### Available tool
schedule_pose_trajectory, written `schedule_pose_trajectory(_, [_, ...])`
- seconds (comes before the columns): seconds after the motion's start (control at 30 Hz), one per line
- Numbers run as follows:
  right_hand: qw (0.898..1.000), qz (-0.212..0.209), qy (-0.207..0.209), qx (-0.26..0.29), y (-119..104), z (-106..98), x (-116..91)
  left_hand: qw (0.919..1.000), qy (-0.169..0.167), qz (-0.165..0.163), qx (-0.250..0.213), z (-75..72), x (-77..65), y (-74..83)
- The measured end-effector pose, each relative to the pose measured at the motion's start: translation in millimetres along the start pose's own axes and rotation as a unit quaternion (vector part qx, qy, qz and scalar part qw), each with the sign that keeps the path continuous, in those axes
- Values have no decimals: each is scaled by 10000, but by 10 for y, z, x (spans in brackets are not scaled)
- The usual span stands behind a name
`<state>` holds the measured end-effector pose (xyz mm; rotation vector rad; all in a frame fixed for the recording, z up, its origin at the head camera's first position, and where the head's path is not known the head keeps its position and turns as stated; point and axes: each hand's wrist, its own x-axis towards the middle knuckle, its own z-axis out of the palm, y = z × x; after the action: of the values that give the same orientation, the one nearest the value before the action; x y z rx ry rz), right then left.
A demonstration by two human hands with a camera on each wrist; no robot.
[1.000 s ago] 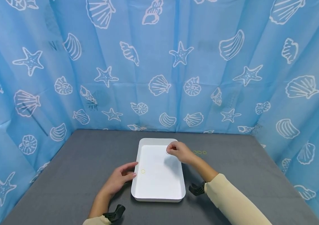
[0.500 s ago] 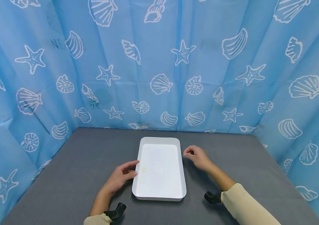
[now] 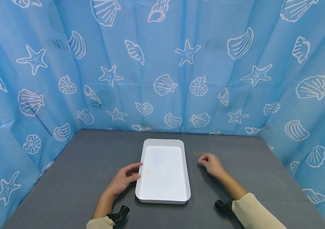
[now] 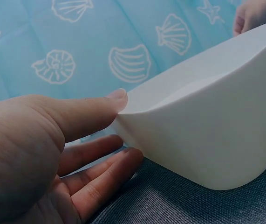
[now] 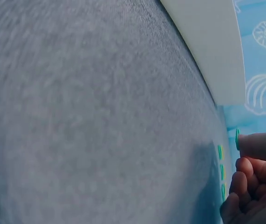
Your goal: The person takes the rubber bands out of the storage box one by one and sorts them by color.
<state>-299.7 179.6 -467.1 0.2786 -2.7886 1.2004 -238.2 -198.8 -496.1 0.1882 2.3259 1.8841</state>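
Note:
A white tray (image 3: 163,201) lies on the dark grey cloth. At its left wall is my left hand (image 3: 121,180), thumb tip (image 4: 119,99) at the rim and the other fingers, fairly straight, against the outer side. Inside the tray, near that hand, lies a thin yellow ring (image 3: 147,174). To the right of the tray my right hand (image 3: 213,164) pinches a small green ring (image 5: 237,139), which shows at the thumb tip; the index finger is mostly hidden. Just past this hand several yellow rings (image 3: 196,153) lie in a row, with green rings (image 5: 222,171) alongside, partly covered by the hand.
The grey cloth-covered table (image 3: 105,146) extends around the tray on all sides. A blue curtain (image 3: 139,73) with white shells and starfish hangs along the back and both sides. Black wrist straps (image 3: 119,215) sit at both cream sleeves.
My right hand has moved from over the tray's far right corner out to the right, onto the table side near the rings. The left hand stays at the tray's left wall.

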Motion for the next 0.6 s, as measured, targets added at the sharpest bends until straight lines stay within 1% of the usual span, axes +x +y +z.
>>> schedule_pose_trajectory(0.2, [9986,463,243,15,111,-52,5,10000,46,6,23,1,1,11])
schedule_pose_trajectory(0.43, [9953,736,589,-219,247,-93,57,10000,39,-6,5,-2,-8,24])
schedule_pose_trajectory(0.6, [9924,954,665,-390,318,-111,97,10000,13,-35,-17,5,-8,30])
